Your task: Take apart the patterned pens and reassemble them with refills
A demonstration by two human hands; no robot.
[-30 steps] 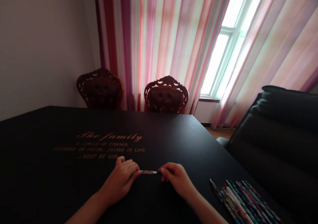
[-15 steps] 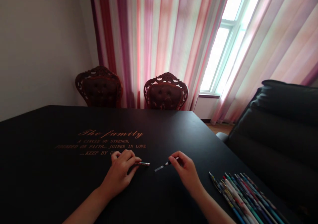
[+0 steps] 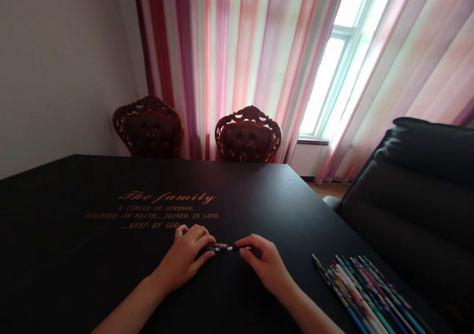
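My left hand (image 3: 188,252) rests on the black table, closed around a pen with a patterned barrel (image 3: 221,245); much of the pen is hidden under the fingers. Between thumb and fingertips, my right hand (image 3: 264,260) pinches a slim black pen with a pale tip (image 3: 233,248). This pale tip points left and sits right at the end of the patterned pen. Whether the two touch or one enters the other is too small to tell.
Several pens (image 3: 365,289) lie side by side at the right of the dark table (image 3: 252,190). Gold lettering (image 3: 166,197) marks its surface. Two carved chairs (image 3: 248,139) stand behind it, and a black leather armchair (image 3: 418,190) is on the right.
My right hand has moved left and slightly down, bringing the slim pen level and up to the patterned one. My left hand has shifted slightly right, keeping its hold.
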